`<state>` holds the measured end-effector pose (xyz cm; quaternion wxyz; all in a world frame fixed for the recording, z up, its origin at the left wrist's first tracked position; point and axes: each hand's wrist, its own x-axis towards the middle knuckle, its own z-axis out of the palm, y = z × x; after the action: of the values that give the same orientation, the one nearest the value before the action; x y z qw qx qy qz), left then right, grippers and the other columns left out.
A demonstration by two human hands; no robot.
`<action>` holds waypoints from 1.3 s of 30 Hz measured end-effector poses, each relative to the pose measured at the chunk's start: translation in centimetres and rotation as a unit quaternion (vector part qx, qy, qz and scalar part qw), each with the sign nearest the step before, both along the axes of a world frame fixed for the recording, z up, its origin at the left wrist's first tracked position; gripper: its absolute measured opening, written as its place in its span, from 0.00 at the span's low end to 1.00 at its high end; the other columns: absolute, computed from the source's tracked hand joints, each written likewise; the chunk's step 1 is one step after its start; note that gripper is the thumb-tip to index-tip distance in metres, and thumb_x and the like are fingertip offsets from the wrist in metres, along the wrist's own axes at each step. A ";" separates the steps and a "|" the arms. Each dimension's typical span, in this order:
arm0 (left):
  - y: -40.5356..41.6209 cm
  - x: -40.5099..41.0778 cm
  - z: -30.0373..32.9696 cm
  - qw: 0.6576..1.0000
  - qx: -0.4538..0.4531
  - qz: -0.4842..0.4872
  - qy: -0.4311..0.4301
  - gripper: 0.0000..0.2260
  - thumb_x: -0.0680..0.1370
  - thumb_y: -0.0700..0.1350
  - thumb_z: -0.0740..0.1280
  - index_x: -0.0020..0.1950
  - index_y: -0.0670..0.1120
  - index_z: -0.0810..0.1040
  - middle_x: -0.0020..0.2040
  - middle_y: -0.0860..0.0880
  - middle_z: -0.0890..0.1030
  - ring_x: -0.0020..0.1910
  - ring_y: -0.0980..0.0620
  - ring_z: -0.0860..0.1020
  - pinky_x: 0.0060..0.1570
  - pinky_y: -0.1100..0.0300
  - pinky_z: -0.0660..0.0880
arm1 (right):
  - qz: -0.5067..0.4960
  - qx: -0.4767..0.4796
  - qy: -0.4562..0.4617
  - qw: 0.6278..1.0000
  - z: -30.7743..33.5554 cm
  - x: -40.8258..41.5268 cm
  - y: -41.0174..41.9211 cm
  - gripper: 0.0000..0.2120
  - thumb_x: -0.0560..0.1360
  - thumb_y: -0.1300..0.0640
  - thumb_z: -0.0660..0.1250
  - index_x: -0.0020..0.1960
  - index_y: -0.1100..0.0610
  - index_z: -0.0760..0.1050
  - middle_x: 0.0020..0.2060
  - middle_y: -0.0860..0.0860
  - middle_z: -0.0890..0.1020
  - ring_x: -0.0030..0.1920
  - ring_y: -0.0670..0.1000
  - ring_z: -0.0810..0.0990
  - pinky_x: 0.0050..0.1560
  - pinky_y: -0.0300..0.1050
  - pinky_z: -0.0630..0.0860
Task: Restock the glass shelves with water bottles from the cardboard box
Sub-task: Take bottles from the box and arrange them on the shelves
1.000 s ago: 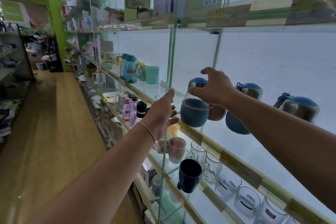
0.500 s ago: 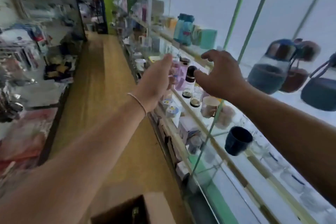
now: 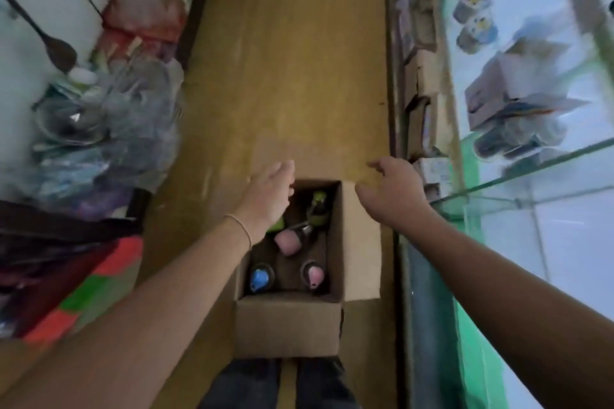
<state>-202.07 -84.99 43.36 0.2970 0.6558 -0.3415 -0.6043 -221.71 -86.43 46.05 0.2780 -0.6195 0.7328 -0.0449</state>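
- Head view: the cardboard box (image 3: 289,325) stands open on the wooden floor (image 3: 292,60), directly in front of the person's legs (image 3: 275,385), with 1 flap folded out on the right-hand side.
- Left hand (image 3: 269,196): empty, fingers relaxed and apart, held over the far left corner of the box; a thin bracelet (image 3: 239,226) circles the wrist.
- Right hand (image 3: 388,192): empty, fingers loosely spread, held above the far right edge of the box, beside the folded-out flap.
- Water bottles, below and between the 2 hands, inside the box: a green-capped bottle (image 3: 319,206) nearest the left hand's fingers; a pink bottle (image 3: 289,241) lying tilted under the left wrist; a blue-lidded bottle (image 3: 260,277) and a pink-lidded bottle (image 3: 314,276) upright at the near end.
- Glass shelves (image 3: 531,169): to the right of the right hand, carrying blurred boxed goods.
- Left of the left hand: blurred goods in plastic wrapping (image 3: 109,116).
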 end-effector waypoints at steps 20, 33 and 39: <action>9.7 -2.1 -37.4 0.975 0.217 -0.010 -0.038 0.14 0.80 0.58 0.54 0.56 0.53 0.73 0.58 0.47 0.77 0.61 0.47 0.74 0.65 0.45 0.70 | -0.067 0.351 0.020 0.934 -42.4 3.3 10.2 0.33 0.74 0.46 0.69 0.74 0.55 0.62 0.65 0.59 0.71 0.60 0.61 0.76 0.60 0.57 0.77; 7.5 -3.3 -39.6 0.975 0.217 0.015 -0.037 0.10 0.81 0.55 0.56 0.55 0.52 0.73 0.57 0.47 0.77 0.60 0.45 0.75 0.64 0.44 0.70 | -0.040 0.364 0.067 0.928 -46.1 4.0 10.2 0.37 0.74 0.48 0.71 0.75 0.59 0.57 0.67 0.63 0.68 0.62 0.62 0.75 0.59 0.51 0.75; 6.0 -3.7 -35.5 0.978 0.205 0.018 -0.039 0.19 0.80 0.57 0.54 0.63 0.49 0.74 0.62 0.45 0.76 0.62 0.45 0.74 0.64 0.44 0.70 | -0.052 0.300 0.020 0.952 -40.2 3.8 8.0 0.37 0.71 0.48 0.74 0.73 0.56 0.59 0.64 0.59 0.70 0.62 0.60 0.74 0.56 0.51 0.75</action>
<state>-205.79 -78.98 7.85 0.1535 0.7316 -0.2097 -0.6303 -217.93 -78.38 5.85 0.4339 -0.4696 0.7487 0.1751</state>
